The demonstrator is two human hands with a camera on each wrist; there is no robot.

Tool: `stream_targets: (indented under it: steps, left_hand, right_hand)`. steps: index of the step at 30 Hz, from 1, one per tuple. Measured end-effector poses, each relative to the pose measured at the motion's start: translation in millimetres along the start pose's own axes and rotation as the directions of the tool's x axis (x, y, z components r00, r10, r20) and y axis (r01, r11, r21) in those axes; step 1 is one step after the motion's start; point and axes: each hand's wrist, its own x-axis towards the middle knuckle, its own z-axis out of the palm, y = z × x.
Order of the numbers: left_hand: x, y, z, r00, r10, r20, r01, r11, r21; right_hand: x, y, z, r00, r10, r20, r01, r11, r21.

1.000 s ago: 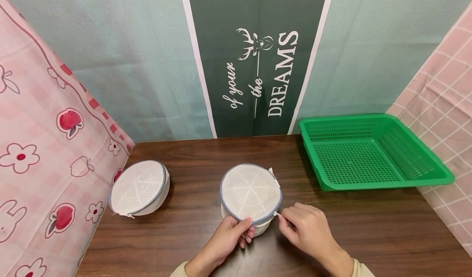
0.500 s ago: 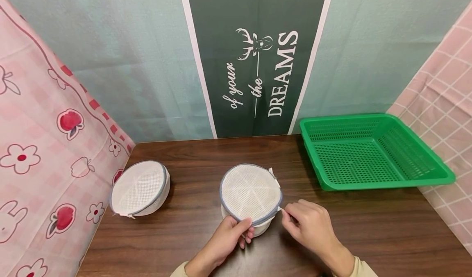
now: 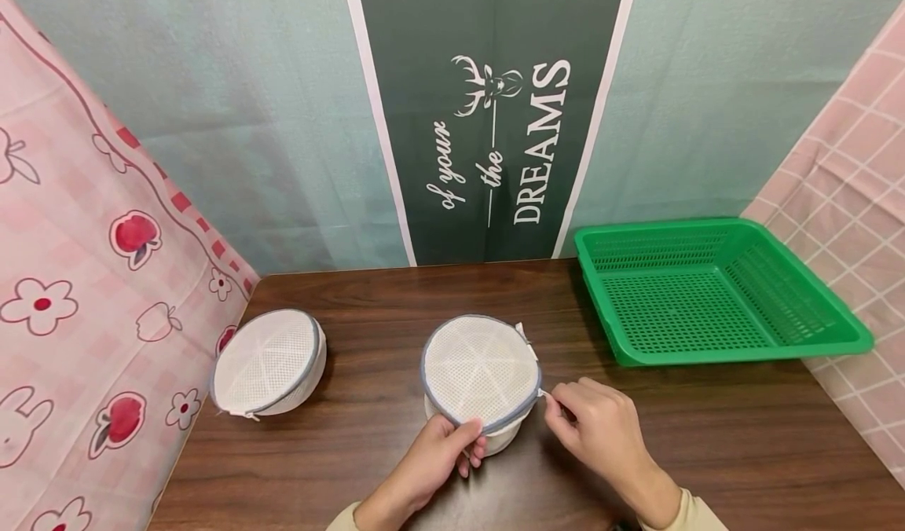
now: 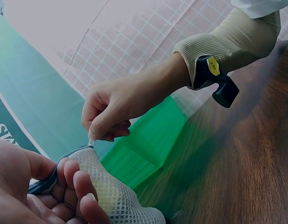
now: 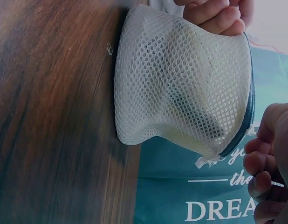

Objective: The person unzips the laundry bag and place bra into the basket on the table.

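Note:
A round white mesh laundry bag (image 3: 481, 366) with a blue-grey zipped rim stands on the table before me. My left hand (image 3: 441, 452) grips its near rim, thumb on top and fingers below. At the bag's right side my right hand (image 3: 597, 433) pinches the small white zipper pull (image 3: 542, 393). In the right wrist view the mesh wall (image 5: 176, 84) is slightly dented, and something pale shows faintly through it; what it is I cannot tell. Toward the left of the table sits a second mesh bag (image 3: 267, 362), similar in shape, its lid on top and tilted.
A green plastic basket (image 3: 742, 354) stands at the back right of the brown wooden table (image 3: 368, 468). Cloth curtains (image 3: 283, 162) hang behind and at both sides. The right forearm carries a black wrist device (image 4: 216, 77).
My right hand has moved the zipper pull along the rim, a little away from me and to the right. The left hand keeps its grip, and the bag stays in place.

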Motion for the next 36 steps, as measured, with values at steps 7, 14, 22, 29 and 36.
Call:
stream_targets:
  steps: [7,14,22,29,36]
  left_hand:
    - [0.6,0.0,-0.6,1.000,-0.017,0.003,0.017,1.000,-0.002]
    - [1.3,-1.8,-1.0,1.000,-0.025,-0.003,0.025,1.000,0.009]
    - [0.5,-1.2,-0.6,1.000,-0.023,-0.002,0.023,1.000,0.008]
    - [-0.8,-0.3,-2.2,1.000,-0.020,0.013,0.019,0.999,0.031]
    - [-1.0,0.6,-3.8,1.000,-0.023,0.009,0.022,0.998,0.054]
  right_hand:
    - [-4.9,4.6,0.8,0.999,0.041,0.034,-0.041,0.999,-0.004]
    - [-5.2,7.6,-1.4,0.992,0.087,0.094,-0.088,0.996,-0.002]
    - [-3.5,12.3,-0.1,0.993,0.091,0.073,-0.087,0.995,-0.050]
    - [-4.5,15.8,1.1,0.993,0.100,0.066,-0.096,0.994,-0.059]
    - [-4.9,14.8,3.4,0.990,0.126,0.055,-0.122,0.990,-0.064]
